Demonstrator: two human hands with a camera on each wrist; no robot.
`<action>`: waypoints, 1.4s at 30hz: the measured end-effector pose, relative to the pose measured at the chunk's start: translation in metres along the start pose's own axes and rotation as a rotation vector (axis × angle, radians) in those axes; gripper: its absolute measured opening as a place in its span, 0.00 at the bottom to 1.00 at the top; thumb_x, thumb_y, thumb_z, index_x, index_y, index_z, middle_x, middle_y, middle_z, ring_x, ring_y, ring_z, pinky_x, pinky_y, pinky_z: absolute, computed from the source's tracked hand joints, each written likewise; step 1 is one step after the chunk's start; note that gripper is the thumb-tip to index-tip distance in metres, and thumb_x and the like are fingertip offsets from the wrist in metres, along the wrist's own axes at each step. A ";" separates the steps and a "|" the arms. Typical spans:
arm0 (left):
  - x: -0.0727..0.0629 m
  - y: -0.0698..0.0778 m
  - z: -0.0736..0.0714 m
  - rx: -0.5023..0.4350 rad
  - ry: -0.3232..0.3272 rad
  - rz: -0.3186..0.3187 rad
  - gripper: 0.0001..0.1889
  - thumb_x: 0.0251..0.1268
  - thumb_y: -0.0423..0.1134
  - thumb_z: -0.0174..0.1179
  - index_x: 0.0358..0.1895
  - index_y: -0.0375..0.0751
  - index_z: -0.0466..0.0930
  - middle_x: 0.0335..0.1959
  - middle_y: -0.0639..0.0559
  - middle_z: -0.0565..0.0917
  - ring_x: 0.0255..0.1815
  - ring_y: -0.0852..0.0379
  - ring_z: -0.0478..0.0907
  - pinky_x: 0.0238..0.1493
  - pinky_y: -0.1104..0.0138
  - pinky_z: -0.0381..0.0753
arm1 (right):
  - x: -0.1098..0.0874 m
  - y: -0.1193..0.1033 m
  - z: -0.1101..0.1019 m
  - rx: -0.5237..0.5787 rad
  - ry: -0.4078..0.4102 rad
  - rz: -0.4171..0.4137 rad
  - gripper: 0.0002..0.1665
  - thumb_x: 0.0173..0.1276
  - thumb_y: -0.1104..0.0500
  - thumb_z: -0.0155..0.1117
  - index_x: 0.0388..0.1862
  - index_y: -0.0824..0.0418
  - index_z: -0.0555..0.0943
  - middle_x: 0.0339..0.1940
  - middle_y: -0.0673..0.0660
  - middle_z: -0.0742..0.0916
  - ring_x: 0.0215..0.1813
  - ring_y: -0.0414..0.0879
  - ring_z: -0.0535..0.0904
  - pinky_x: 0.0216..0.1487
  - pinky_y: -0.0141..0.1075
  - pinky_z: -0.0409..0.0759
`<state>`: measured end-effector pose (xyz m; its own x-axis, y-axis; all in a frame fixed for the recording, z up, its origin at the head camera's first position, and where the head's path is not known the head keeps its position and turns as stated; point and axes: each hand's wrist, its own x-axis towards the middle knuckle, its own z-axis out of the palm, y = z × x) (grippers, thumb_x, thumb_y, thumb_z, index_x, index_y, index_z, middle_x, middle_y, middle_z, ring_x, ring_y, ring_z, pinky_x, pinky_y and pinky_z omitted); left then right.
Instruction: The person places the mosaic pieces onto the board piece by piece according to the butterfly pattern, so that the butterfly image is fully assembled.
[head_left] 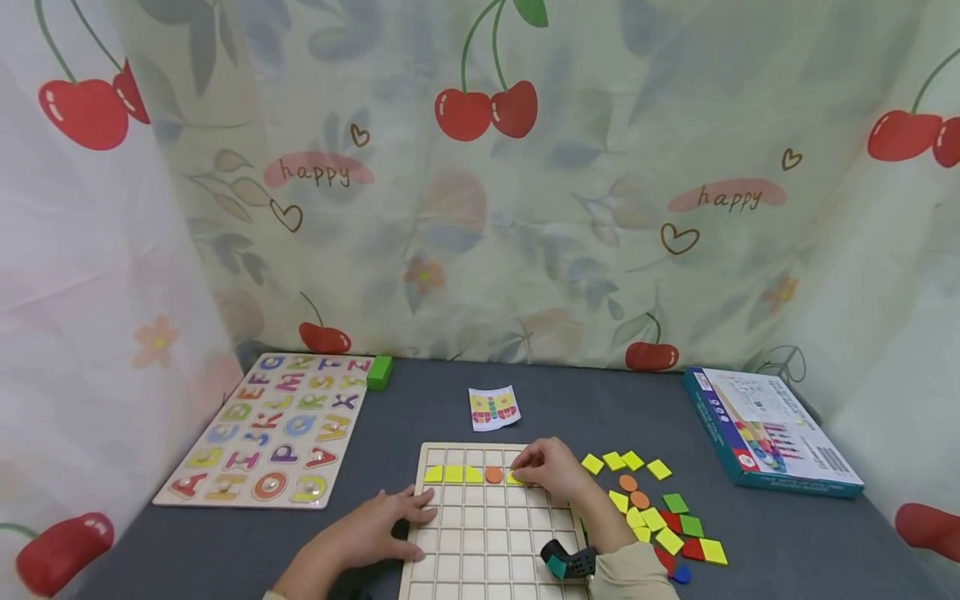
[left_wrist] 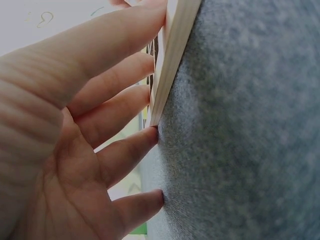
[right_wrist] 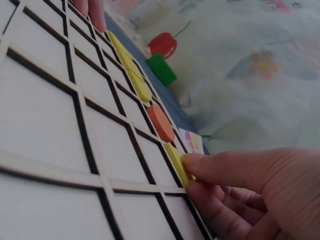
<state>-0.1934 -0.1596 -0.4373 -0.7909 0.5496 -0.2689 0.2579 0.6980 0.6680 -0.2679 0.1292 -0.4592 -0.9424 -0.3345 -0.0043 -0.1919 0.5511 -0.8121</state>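
A wooden grid board (head_left: 453, 542) lies on the table. Its second row holds several yellow tiles (head_left: 453, 473) on the left, then an orange disc (head_left: 493, 474). Just right of that disc, my right hand (head_left: 558, 471) pinches a yellow tile (right_wrist: 178, 164) between thumb and fingertips, the tile sitting in a cell. Part of this tile is covered by the fingers. My left hand (head_left: 375, 529) rests at the board's left edge with fingers spread. In the left wrist view, fingertips touch the board's wooden side (left_wrist: 172, 60). Beyond the board lies a butterfly picture card (head_left: 493, 408).
Loose yellow, orange, green, red and blue pieces (head_left: 669, 542) lie right of the board. An alphabet puzzle board (head_left: 247, 433) is at the left, a green block (head_left: 379, 372) by its corner. A flat box (head_left: 780, 429) lies at the far right, before a patterned curtain (head_left: 480, 250).
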 end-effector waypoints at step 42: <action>0.001 0.000 0.001 -0.007 0.005 -0.003 0.31 0.50 0.45 0.68 0.60 0.40 0.74 0.68 0.45 0.67 0.73 0.37 0.54 0.66 0.33 0.43 | -0.037 0.041 -0.075 -0.098 0.232 0.257 0.12 0.52 0.67 0.71 0.36 0.70 0.83 0.28 0.56 0.79 0.30 0.45 0.70 0.29 0.32 0.70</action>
<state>-0.1934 -0.1590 -0.4385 -0.7945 0.5451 -0.2677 0.2516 0.6966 0.6719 -0.2620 0.2218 -0.4485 -0.9982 0.0014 -0.0596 0.0452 0.6689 -0.7420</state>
